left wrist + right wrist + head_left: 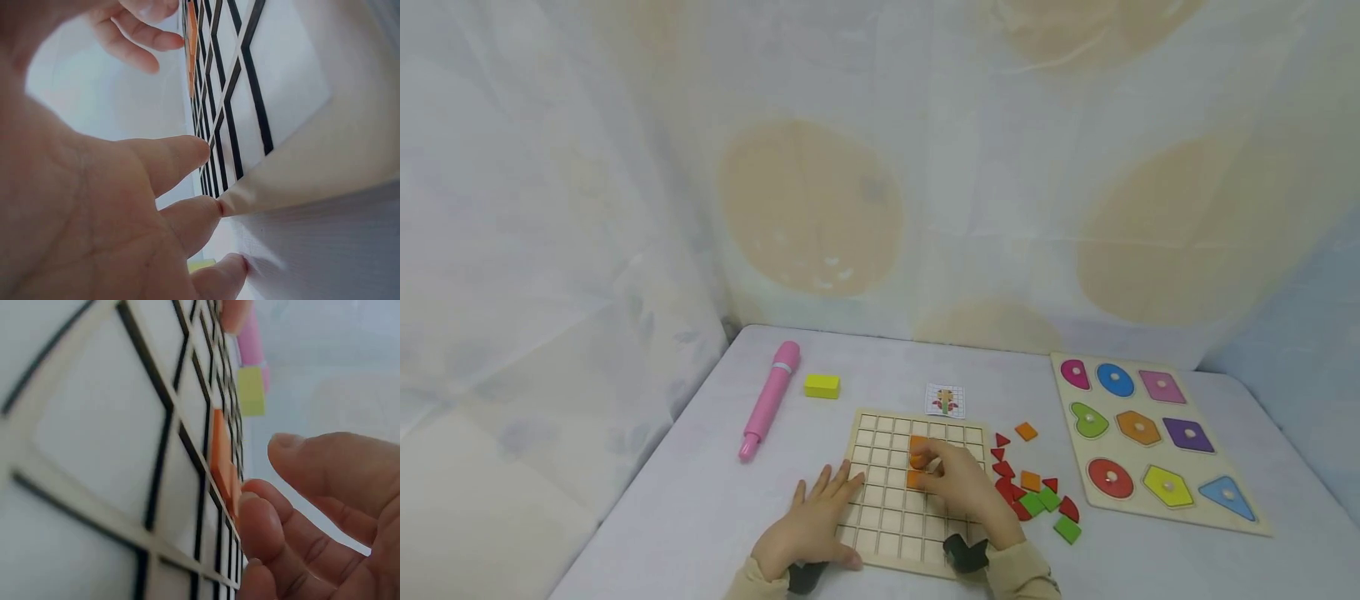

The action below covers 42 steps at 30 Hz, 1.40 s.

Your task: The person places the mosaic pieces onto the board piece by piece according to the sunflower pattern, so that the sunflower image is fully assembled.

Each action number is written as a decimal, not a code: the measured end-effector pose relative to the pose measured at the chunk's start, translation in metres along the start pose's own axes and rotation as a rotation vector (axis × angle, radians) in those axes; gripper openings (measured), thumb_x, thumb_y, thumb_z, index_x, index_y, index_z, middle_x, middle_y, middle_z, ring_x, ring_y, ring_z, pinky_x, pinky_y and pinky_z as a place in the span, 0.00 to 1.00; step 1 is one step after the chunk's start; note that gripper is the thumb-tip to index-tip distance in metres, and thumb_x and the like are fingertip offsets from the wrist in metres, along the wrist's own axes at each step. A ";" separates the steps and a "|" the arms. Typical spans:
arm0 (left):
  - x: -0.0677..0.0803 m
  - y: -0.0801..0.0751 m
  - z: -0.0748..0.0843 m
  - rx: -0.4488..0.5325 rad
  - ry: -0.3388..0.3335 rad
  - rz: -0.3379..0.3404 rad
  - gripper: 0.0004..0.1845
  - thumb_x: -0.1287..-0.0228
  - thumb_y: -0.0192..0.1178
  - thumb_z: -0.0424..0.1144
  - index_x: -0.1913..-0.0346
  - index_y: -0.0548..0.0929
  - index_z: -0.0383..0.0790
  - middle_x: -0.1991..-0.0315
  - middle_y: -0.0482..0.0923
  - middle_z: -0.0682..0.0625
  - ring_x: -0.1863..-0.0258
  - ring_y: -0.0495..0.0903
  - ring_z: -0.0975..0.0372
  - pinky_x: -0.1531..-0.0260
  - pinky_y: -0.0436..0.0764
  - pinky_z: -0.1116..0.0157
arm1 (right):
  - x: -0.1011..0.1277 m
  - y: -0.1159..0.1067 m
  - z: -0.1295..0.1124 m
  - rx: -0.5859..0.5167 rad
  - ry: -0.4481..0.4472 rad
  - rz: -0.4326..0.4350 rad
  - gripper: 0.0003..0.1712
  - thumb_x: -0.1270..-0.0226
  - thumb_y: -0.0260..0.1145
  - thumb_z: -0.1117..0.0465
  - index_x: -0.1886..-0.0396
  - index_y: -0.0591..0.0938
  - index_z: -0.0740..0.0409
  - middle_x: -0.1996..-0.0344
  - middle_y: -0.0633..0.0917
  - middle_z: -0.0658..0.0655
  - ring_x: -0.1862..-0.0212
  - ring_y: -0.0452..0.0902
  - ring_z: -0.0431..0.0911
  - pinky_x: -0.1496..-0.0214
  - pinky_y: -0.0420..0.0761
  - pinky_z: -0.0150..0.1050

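A wooden grid board (887,521) lies on the table below both hands. My left hand (811,523) rests at its left edge with the fingers spread, and the left wrist view shows fingertips (215,206) touching the board's rim. Over the middle of the grid, my right hand (962,483) bends its fingers toward several orange pieces (915,478) set in the squares. In the right wrist view the fingertips touch the board beside an orange tile (220,453), while the thumb (289,441) stands apart from them. Part of the orange pieces is hidden by the right hand.
Loose red pieces (1003,470), green squares (1067,529) and orange squares (1026,431) lie right of the board. A small pattern card (945,401) sits behind it. Farther out are a knob puzzle (1157,454), a yellow block (822,387) and a pink stick-like object (769,402).
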State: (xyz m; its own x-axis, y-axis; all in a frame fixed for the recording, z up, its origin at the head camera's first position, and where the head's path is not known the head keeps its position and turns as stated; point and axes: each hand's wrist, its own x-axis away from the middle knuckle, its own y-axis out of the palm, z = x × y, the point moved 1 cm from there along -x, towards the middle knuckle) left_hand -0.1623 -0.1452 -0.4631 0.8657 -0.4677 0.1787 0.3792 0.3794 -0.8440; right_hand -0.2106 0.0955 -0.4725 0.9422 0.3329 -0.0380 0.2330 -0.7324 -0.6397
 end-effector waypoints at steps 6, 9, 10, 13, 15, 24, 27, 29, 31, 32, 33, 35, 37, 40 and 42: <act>-0.001 0.001 -0.001 0.000 0.002 0.002 0.59 0.63 0.78 0.53 0.26 0.58 0.40 0.23 0.47 0.35 0.26 0.45 0.34 0.38 0.42 0.25 | 0.009 -0.024 0.006 -0.016 0.049 0.075 0.17 0.37 0.66 0.65 0.47 0.80 0.55 0.59 0.84 0.54 0.67 0.75 0.40 0.73 0.74 0.31; -0.001 0.002 -0.001 0.002 0.000 0.000 0.59 0.63 0.78 0.53 0.26 0.58 0.40 0.23 0.47 0.35 0.25 0.44 0.34 0.38 0.42 0.25 | 0.015 -0.041 0.010 -0.014 0.071 0.137 0.19 0.38 0.67 0.65 0.46 0.80 0.55 0.58 0.85 0.55 0.66 0.76 0.41 0.70 0.75 0.30; -0.001 0.002 -0.001 0.004 -0.001 0.000 0.59 0.63 0.78 0.53 0.26 0.58 0.40 0.23 0.47 0.35 0.25 0.44 0.34 0.38 0.42 0.25 | 0.017 -0.047 0.012 -0.012 0.078 0.155 0.19 0.38 0.67 0.65 0.46 0.80 0.55 0.58 0.85 0.56 0.66 0.76 0.41 0.69 0.76 0.31; -0.001 0.001 -0.001 0.003 0.000 0.001 0.59 0.63 0.77 0.54 0.26 0.58 0.40 0.23 0.46 0.36 0.25 0.44 0.34 0.38 0.41 0.25 | 0.024 -0.063 0.019 -0.006 0.111 0.204 0.20 0.38 0.67 0.65 0.45 0.79 0.56 0.57 0.84 0.57 0.64 0.77 0.43 0.68 0.77 0.31; -0.001 0.001 -0.001 0.002 0.000 0.002 0.59 0.62 0.78 0.53 0.26 0.58 0.40 0.23 0.46 0.35 0.25 0.44 0.34 0.38 0.41 0.25 | 0.028 -0.071 0.024 -0.022 0.152 0.217 0.21 0.37 0.66 0.65 0.44 0.79 0.55 0.56 0.83 0.57 0.62 0.78 0.44 0.69 0.78 0.32; -0.001 0.000 -0.001 0.002 0.005 0.005 0.59 0.62 0.78 0.53 0.26 0.59 0.39 0.23 0.47 0.35 0.26 0.45 0.33 0.38 0.42 0.24 | 0.042 -0.091 0.046 0.032 0.286 0.208 0.25 0.37 0.67 0.61 0.39 0.76 0.55 0.51 0.83 0.59 0.54 0.76 0.49 0.62 0.78 0.34; -0.002 0.002 -0.003 -0.009 0.005 0.007 0.59 0.63 0.77 0.54 0.26 0.59 0.39 0.23 0.47 0.35 0.26 0.45 0.34 0.38 0.42 0.24 | 0.047 -0.095 0.053 0.092 0.303 0.167 0.25 0.40 0.68 0.62 0.41 0.77 0.56 0.53 0.83 0.58 0.51 0.74 0.51 0.58 0.79 0.39; -0.003 0.002 -0.004 -0.012 0.003 0.009 0.59 0.63 0.77 0.54 0.26 0.59 0.40 0.23 0.47 0.35 0.26 0.45 0.34 0.38 0.42 0.25 | 0.050 -0.096 0.057 0.116 0.322 0.139 0.25 0.42 0.68 0.64 0.43 0.78 0.57 0.53 0.83 0.58 0.51 0.73 0.52 0.56 0.80 0.43; -0.003 0.003 -0.004 -0.013 0.000 0.008 0.59 0.63 0.77 0.54 0.26 0.59 0.40 0.23 0.47 0.35 0.26 0.45 0.34 0.38 0.42 0.25 | 0.052 -0.097 0.061 0.123 0.341 0.116 0.24 0.43 0.68 0.66 0.44 0.79 0.58 0.53 0.83 0.58 0.51 0.73 0.53 0.55 0.81 0.45; -0.002 0.003 -0.004 -0.012 0.000 0.007 0.59 0.63 0.77 0.54 0.26 0.59 0.40 0.23 0.46 0.35 0.26 0.45 0.34 0.38 0.42 0.24 | 0.053 -0.097 0.062 0.124 0.350 0.110 0.24 0.44 0.68 0.67 0.45 0.79 0.58 0.54 0.83 0.59 0.52 0.73 0.52 0.55 0.81 0.46; -0.002 0.002 -0.003 -0.011 0.000 0.006 0.59 0.63 0.77 0.54 0.26 0.59 0.40 0.23 0.46 0.35 0.26 0.45 0.34 0.38 0.42 0.24 | 0.054 -0.097 0.064 0.121 0.359 0.105 0.24 0.45 0.69 0.68 0.46 0.79 0.59 0.54 0.83 0.59 0.52 0.74 0.52 0.55 0.82 0.47; -0.001 0.002 -0.002 -0.004 -0.002 0.004 0.59 0.63 0.78 0.53 0.26 0.59 0.39 0.23 0.46 0.35 0.26 0.45 0.34 0.38 0.42 0.24 | 0.055 -0.097 0.067 0.120 0.372 0.095 0.25 0.47 0.68 0.71 0.46 0.80 0.59 0.54 0.83 0.58 0.53 0.74 0.51 0.54 0.82 0.47; -0.001 0.001 -0.001 -0.001 -0.001 0.003 0.59 0.63 0.78 0.53 0.26 0.59 0.39 0.23 0.47 0.35 0.26 0.45 0.34 0.38 0.42 0.24 | 0.055 -0.096 0.070 0.117 0.379 0.088 0.26 0.49 0.68 0.72 0.47 0.80 0.60 0.54 0.83 0.58 0.54 0.74 0.51 0.54 0.82 0.47; -0.001 0.000 -0.001 0.006 -0.001 0.003 0.58 0.63 0.78 0.52 0.27 0.59 0.39 0.23 0.47 0.35 0.26 0.45 0.34 0.39 0.42 0.24 | 0.054 -0.095 0.074 0.108 0.390 0.090 0.27 0.50 0.68 0.73 0.46 0.80 0.60 0.54 0.83 0.58 0.54 0.73 0.50 0.55 0.82 0.46; -0.001 0.001 -0.001 0.005 0.000 0.005 0.58 0.63 0.78 0.52 0.26 0.59 0.39 0.23 0.47 0.35 0.26 0.45 0.34 0.39 0.42 0.24 | 0.053 -0.093 0.076 0.105 0.392 0.106 0.27 0.51 0.69 0.72 0.47 0.79 0.61 0.55 0.83 0.58 0.55 0.73 0.50 0.57 0.81 0.43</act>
State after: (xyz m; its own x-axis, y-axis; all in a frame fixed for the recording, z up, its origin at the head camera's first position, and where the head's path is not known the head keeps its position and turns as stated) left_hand -0.1632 -0.1454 -0.4643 0.8674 -0.4661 0.1746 0.3767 0.3854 -0.8424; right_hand -0.2011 0.2266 -0.4731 0.9848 -0.0072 0.1737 0.1226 -0.6796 -0.7233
